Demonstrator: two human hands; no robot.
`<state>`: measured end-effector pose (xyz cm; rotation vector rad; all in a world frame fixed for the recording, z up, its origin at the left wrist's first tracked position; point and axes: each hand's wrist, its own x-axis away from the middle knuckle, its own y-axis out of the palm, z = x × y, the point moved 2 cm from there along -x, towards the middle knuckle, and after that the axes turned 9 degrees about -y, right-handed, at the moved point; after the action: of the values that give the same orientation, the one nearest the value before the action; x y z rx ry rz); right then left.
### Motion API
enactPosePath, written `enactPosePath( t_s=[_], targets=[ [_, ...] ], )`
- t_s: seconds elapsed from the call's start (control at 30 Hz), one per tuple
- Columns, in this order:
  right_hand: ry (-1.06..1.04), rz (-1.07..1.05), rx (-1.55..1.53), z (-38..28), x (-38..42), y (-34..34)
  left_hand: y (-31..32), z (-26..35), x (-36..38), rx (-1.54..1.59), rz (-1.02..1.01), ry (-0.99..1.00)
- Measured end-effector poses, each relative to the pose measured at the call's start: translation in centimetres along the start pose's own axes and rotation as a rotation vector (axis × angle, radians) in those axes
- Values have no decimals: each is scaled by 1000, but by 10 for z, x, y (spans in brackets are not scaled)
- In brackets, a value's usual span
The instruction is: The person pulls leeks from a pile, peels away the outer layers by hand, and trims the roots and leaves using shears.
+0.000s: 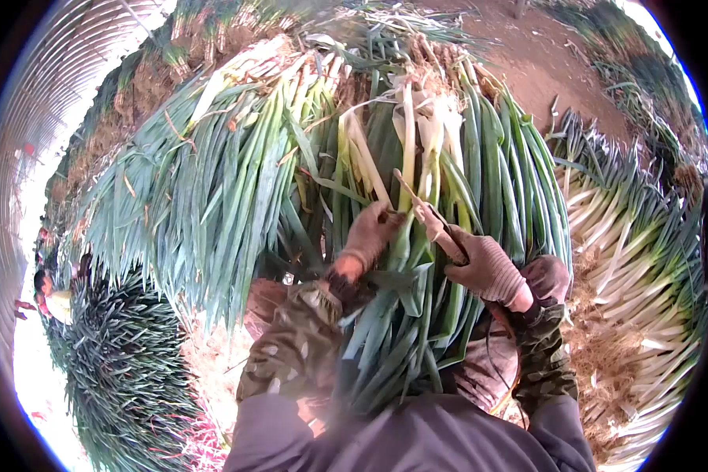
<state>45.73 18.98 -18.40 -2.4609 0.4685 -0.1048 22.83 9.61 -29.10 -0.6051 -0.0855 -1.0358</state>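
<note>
In my gloved left hand, fingers closed, is the stem of a large green onion, roughly where pale stem turns to green leaf. My gloved right hand is wrapped round a knife, its dirt-covered blade slanting up and left across the stems. The blade lies close to the held onion; whether it touches is hard to make out. Long green leaves hang down over my lap. Directly ahead, more onions lie with their roots pointing away from me.
A thick bundle of green onions spreads on the left. To the right, rows of white-stemmed onions lie on the ground. A dark green leaf pile stands lower left, near another person. Brown soil shows behind.
</note>
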Motion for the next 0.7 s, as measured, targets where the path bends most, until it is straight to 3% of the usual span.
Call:
enactPosePath(
  t_s=[0.1,0.2,0.23,0.33,0.47,0.5,0.57,0.7],
  targets=[
    [-26,-49,46,15,-21,8,-13,-22,-55,-281,232,-36],
    [21,28,-1,8,-42,-3,-4,-24,-85,-316,354,-134],
    [75,7,-6,13,-49,-4,-10,-28,-102,-97,38,-211],
    [7,25,-82,22,-56,-1,3,-50,-132,92,79,-160],
    [26,153,-219,26,-48,-7,12,16,-76,292,-4,-103],
    [81,97,-195,22,-49,-10,20,7,-85,274,-28,-120],
    [59,75,-245,15,-48,-8,37,30,-78,353,-160,75],
    [-35,58,-217,-13,-59,-14,65,42,-84,245,-354,272]
  ],
)
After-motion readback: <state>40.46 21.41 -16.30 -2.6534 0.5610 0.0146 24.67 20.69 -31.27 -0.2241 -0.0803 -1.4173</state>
